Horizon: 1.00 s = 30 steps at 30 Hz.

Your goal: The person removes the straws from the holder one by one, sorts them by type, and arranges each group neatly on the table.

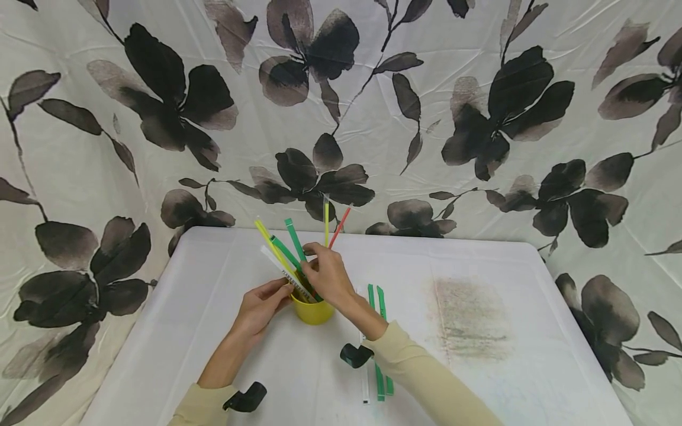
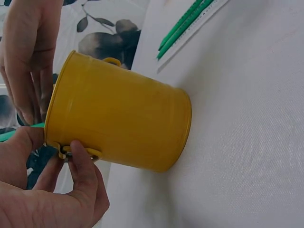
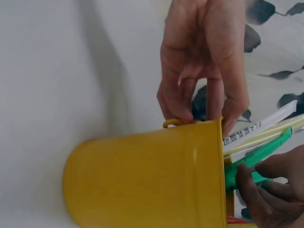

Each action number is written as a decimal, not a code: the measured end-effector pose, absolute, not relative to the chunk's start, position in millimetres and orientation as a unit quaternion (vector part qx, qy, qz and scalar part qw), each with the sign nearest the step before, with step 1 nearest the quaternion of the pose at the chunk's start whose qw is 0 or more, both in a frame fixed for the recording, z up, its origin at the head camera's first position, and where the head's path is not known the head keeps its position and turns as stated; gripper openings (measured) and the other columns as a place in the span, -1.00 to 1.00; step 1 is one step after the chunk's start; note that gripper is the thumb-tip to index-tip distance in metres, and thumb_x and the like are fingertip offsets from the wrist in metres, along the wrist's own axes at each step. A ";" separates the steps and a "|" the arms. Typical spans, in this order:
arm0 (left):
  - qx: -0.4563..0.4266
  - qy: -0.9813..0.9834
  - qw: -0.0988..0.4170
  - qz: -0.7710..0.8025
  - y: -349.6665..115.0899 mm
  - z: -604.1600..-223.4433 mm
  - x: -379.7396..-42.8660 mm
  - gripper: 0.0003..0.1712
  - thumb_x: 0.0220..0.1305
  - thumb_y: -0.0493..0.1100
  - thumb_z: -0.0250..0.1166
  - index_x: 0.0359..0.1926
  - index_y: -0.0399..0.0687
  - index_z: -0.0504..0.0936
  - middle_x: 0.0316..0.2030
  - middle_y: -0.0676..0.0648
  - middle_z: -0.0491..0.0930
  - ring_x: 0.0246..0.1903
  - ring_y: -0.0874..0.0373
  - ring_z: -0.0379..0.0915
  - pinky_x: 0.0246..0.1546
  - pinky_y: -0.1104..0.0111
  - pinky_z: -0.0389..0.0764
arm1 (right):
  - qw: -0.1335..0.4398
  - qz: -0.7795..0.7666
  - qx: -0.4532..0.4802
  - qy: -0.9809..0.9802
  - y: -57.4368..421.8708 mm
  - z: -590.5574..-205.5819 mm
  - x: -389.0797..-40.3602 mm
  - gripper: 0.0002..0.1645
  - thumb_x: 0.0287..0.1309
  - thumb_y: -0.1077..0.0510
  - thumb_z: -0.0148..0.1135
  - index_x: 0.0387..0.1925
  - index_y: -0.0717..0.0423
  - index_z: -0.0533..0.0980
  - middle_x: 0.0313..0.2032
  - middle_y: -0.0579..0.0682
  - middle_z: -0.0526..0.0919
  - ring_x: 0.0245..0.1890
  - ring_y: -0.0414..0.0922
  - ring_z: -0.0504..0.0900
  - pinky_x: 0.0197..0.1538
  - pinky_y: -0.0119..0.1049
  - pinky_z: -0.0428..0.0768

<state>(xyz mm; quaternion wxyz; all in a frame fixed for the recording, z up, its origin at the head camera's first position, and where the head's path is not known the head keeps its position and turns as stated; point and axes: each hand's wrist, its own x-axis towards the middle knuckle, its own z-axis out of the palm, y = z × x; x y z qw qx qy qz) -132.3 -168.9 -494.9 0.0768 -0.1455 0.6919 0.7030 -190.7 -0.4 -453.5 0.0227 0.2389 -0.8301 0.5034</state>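
A small yellow pail (image 1: 313,312) stands upright on the table, holding several slim straws in wrappers. My left hand (image 1: 262,303) grips the pail at its rim and side loop, thumb at the rim in the left wrist view. At the pail's mouth, my right hand (image 1: 331,273) pinches a green straw (image 3: 259,154) between thumb and fingers. Beside it a white straw (image 3: 259,124) with printed lettering leans out, next to a yellow straw (image 1: 272,241). Another yellow straw (image 1: 327,225) and a red straw (image 1: 341,226) rise behind my right hand. The straws' lower ends are hidden inside the pail.
Two green straws (image 1: 379,378) and a white straw (image 1: 365,384) lie on the white table (image 1: 298,378), partly under my right forearm. A brownish smudged patch (image 1: 471,319) marks the cloth at right. Floral fabric (image 1: 405,136) hangs behind the table's far edge.
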 end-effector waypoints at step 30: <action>-0.155 0.703 0.082 0.689 -167.6 -492.2 -131.6 -0.47 0.50 -0.15 0.26 0.37 -0.30 0.49 0.32 -0.29 0.46 0.12 0.08 0.58 0.24 0.31 0.60 | 0.130 0.492 0.283 -0.813 2.4 -428.3 -192.8 -0.81 0.37 0.28 0.32 -0.03 0.26 0.65 -0.14 0.09 0.78 -0.20 -0.07 0.77 -0.21 -0.55 0.70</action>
